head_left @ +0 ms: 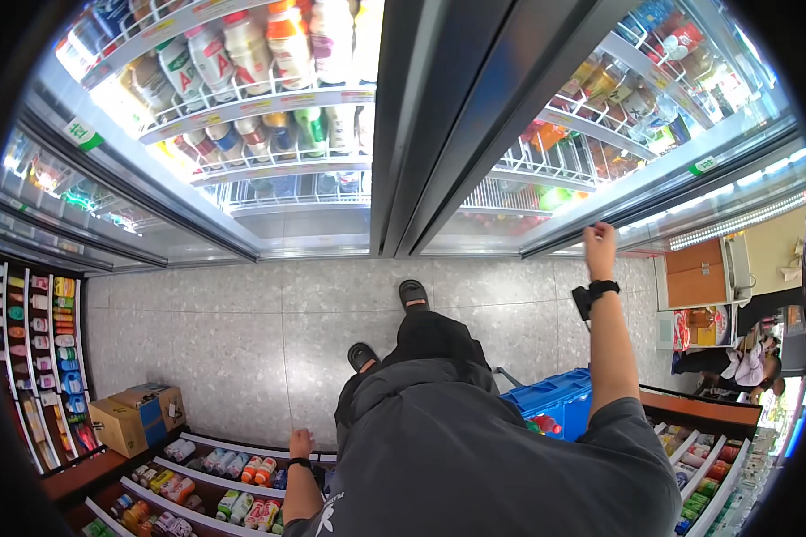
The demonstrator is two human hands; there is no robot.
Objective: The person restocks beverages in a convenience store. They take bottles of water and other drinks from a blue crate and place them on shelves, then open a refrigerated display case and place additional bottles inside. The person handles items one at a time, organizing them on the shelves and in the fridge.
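My right hand [599,243] reaches forward at the lower edge of a glass cooler door [645,191], fingers curled. Whether it touches the door frame cannot be made out. My left hand [301,443] hangs low at my side, nearest to a shelf rack [242,450] of bottled drinks, its fingers loosely bent and no object visible in it. Straight ahead stands a lit drinks cooler with white wire shelves [295,101]. Several drink bottles [247,50] line its upper shelf. A dark vertical post [436,134] divides the two cooler bays.
Beside my right hip stands a blue plastic crate [551,396] with bottles inside. Cardboard boxes [134,416] rest at the left end of the rack behind me. Shelves of bottled goods [40,356] rise at far left. Another person [745,362] is at far right, near a counter.
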